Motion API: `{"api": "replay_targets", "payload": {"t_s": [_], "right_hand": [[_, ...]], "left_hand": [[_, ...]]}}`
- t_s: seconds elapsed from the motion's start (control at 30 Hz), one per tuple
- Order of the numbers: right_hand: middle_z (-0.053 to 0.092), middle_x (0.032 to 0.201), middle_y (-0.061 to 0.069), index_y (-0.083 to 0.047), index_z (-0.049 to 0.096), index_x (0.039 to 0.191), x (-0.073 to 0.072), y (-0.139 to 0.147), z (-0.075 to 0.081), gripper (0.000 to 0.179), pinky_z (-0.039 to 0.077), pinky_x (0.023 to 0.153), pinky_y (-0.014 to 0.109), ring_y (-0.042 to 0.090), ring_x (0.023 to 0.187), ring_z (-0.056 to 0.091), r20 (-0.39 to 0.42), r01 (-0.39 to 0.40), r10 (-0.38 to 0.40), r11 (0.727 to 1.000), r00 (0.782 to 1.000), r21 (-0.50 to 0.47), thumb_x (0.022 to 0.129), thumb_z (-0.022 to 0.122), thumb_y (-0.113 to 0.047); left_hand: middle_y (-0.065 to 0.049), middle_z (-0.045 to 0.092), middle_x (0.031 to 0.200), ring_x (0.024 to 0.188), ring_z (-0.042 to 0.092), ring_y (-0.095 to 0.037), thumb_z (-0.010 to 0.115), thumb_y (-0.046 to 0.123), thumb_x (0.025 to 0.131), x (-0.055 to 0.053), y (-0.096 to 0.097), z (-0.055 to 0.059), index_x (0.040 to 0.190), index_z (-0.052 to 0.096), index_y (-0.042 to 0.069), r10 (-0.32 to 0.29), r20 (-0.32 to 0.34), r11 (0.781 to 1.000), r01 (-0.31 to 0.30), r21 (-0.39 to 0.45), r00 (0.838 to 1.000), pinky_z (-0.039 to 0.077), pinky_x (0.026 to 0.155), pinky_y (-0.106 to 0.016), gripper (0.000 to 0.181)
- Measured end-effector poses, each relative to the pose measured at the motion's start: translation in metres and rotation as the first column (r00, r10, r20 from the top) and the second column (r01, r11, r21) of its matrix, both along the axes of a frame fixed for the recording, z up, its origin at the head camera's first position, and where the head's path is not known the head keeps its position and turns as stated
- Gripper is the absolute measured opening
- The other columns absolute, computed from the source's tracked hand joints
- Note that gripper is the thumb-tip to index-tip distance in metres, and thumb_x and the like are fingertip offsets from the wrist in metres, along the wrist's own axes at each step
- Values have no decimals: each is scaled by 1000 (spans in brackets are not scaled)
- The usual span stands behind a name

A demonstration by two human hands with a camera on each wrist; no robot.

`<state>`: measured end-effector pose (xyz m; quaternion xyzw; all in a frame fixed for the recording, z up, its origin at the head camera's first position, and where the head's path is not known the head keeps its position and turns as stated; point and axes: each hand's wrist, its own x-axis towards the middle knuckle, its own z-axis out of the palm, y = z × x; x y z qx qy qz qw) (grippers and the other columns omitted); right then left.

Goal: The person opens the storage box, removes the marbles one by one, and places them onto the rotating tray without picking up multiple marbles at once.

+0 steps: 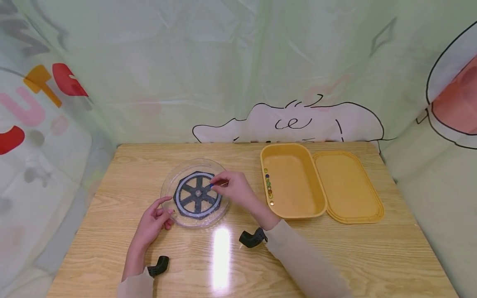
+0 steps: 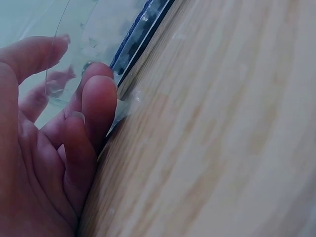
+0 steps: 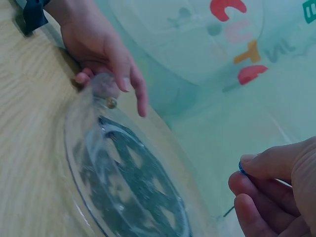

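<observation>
A round clear dish (image 1: pixel 170 179) stands on the table with a dark, spoked wheel-shaped piece (image 1: pixel 199 205) inside it. My left hand (image 1: pixel 150 221) is at the dish's near left rim, fingers curled about its clear wall (image 2: pixel 106 29). Close to those fingers, a small gold marble (image 3: pixel 111 102) lies in the dish. Above the wheel's right side, my right hand (image 1: pixel 234 188) pinches a small blue marble (image 1: pixel 211 186) between thumb and fingertips. In the right wrist view the fingertips hide most of that marble (image 3: pixel 241 168).
To the right sits a yellow tub (image 1: pixel 298 186) with several coloured marbles (image 1: pixel 269 184) lined along its left side. Its flat yellow lid (image 1: pixel 348 186) lies beside it. Black wrist mounts (image 1: pixel 253 239) show at both sleeves. A printed curtain (image 1: pixel 223 74) hangs behind the table.
</observation>
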<state>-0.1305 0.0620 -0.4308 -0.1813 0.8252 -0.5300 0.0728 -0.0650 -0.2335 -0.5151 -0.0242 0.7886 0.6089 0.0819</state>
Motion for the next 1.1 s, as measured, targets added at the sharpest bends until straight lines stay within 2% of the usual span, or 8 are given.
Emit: {"api": "replay_targets", "payload": {"t_s": [0.2,0.47,0.73,0.83,0.97,1.1], "right_hand": [[71,96,5,0,74,102,7,-16,-10,15,54,74,24,15,86,66,4,-57,58,998,998,-18,88,74,-4],[71,92,1,-4,76,100,10,-31,-13,12,54,71,23,16,84,66,12,-79,79,996,997,-35,88,76,-5],[70,89,1,0,75,100,13,-36,-15,14,54,70,23,15,81,65,19,-126,127,991,992,-44,87,76,-2],[71,89,1,-2,76,99,14,-37,-15,13,55,70,23,16,81,66,17,-142,142,989,990,-45,86,77,-2],[70,88,-3,-8,76,97,15,-37,-15,11,54,70,23,15,81,66,20,-144,144,989,989,-32,86,77,-4],[70,89,-3,-7,76,98,16,-33,-11,11,54,71,24,18,82,66,42,-130,131,991,991,-33,87,77,-5]], "left_hand": [[-13,65,77,60,60,-20,62,12,99,1,0,2,140,51,11,-1,13,1000,1,-4,1000,55,60,-31,43],[-15,65,77,59,60,-21,63,14,99,-1,0,4,140,51,9,-17,-11,1000,17,-8,1000,55,60,-31,43],[-12,66,76,59,61,-21,64,14,99,1,1,5,140,51,7,-10,-11,1000,10,-2,1000,55,60,-30,44],[-13,65,77,59,61,-21,63,14,99,2,1,4,141,49,5,-11,-16,1000,11,7,1000,55,59,-30,45],[-14,65,76,58,60,-21,63,13,99,2,0,3,140,49,4,-8,-21,1000,9,11,1000,55,59,-30,45],[-13,65,76,58,60,-20,63,11,99,1,0,2,139,51,6,-7,-20,1000,7,12,1000,55,59,-31,43]]}}
